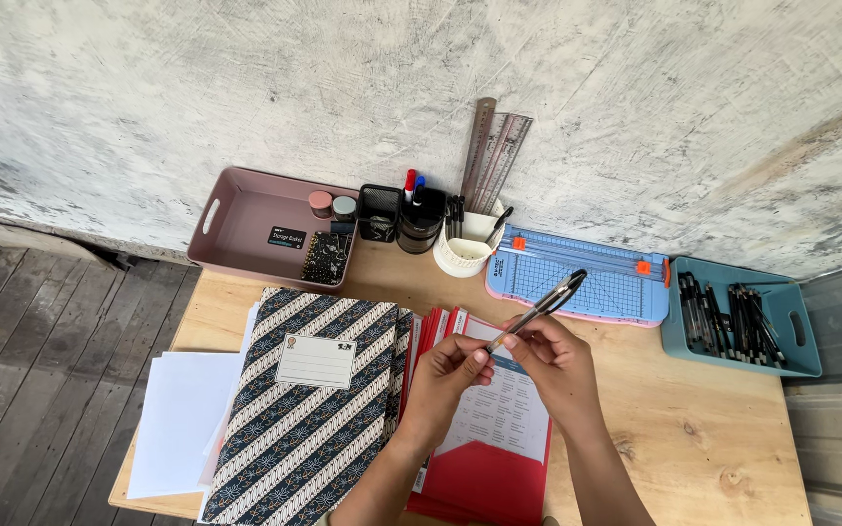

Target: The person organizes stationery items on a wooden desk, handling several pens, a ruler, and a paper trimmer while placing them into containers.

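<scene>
Both my hands are raised over a red folder [479,477] with a printed white sheet in its pocket. My right hand [559,362] holds a dark pen [548,304] that slants up to the right. My left hand [448,378] pinches the pen's lower end with its fingertips. To the left of the folder lies a large book [309,419] with a diagonal striped batik cover and a white label.
A pink basket [246,219] with small jars stands at the back left. Black pen holders [419,219], a white cup with rulers [467,248], a blue paper trimmer [587,278] and a blue tray of pens [738,317] line the wall. White sheets [179,419] overhang the table's left edge.
</scene>
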